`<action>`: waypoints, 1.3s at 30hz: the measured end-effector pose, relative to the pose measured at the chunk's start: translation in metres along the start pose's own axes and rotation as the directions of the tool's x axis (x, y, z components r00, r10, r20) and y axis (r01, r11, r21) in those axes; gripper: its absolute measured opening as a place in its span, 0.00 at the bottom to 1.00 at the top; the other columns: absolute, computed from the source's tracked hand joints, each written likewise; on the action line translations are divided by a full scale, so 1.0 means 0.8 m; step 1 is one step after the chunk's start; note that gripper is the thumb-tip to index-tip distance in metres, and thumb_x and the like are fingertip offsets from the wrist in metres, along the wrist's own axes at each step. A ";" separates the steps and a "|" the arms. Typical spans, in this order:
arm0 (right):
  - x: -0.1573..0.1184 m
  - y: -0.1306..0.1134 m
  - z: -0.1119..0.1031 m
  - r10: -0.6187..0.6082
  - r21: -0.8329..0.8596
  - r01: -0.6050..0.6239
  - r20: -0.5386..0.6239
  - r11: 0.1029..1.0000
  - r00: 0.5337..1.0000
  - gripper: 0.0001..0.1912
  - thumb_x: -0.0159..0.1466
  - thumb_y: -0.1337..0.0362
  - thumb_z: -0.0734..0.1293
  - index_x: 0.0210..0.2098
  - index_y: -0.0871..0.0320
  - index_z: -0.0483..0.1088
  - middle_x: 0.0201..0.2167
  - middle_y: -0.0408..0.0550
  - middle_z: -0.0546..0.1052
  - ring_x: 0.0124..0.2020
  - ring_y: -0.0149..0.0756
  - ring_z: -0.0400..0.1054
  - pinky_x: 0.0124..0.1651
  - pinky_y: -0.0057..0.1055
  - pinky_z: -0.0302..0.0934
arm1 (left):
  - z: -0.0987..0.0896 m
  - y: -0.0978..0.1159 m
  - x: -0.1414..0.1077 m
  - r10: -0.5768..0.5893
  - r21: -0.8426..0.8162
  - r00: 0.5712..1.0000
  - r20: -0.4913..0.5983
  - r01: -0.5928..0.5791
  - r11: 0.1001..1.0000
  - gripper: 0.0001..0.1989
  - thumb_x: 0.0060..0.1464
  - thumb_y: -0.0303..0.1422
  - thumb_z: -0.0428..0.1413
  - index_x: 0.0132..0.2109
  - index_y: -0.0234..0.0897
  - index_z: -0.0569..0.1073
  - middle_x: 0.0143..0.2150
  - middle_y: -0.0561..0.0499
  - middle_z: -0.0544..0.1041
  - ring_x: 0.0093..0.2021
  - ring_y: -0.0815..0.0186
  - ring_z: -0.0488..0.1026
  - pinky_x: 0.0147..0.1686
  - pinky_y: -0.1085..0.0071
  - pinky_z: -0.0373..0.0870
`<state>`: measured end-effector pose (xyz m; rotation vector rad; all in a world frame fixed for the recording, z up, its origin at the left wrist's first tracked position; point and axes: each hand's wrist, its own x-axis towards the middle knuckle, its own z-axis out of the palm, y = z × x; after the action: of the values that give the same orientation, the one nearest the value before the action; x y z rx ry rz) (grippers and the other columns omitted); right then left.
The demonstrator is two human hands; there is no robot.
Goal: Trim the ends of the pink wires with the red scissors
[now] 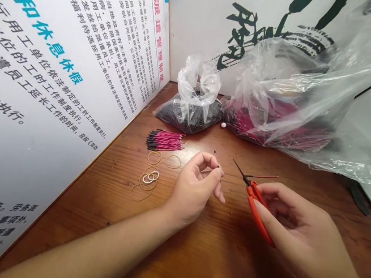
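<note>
My left hand (200,186) pinches a tiny black piece (218,166) between thumb and index finger, over the middle of the wooden table. To its right, my right hand (296,225) is wrapped round the orange handles of thin-nosed pliers (258,206), whose dark tips point up and left towards my left hand. A thin red wire (265,177) lies beside the plier jaws, above my right fingers; whether it touches the jaws I cannot tell. Left of my left hand, a neat bundle of pink-red wires with black ends (165,141) rests on the table.
Tan rubber bands (154,158) and white bands (150,177) lie below the bundle. Behind stand a clear bag of black pieces (188,114) and a large clear bag of red wires (278,123), with a small white object (223,125) between. Printed boards border the table (144,251).
</note>
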<state>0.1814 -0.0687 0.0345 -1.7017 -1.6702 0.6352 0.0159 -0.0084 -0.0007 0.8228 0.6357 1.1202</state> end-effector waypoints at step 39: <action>-0.015 -0.010 -0.034 -0.336 -0.515 0.338 0.100 0.788 0.936 0.09 0.67 0.51 0.63 0.39 0.47 0.71 0.25 0.35 0.78 0.20 0.30 0.73 0.20 0.27 0.59 | 0.003 0.005 -0.010 0.104 0.328 0.994 0.024 -0.106 0.939 0.05 0.58 0.31 0.57 0.37 0.37 0.67 0.26 0.58 0.65 0.21 0.76 0.59 0.20 0.77 0.56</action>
<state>0.1956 -0.0844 0.0569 -1.6730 -2.2264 -0.0067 0.0133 -0.0155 0.0037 1.1582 0.7946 1.1218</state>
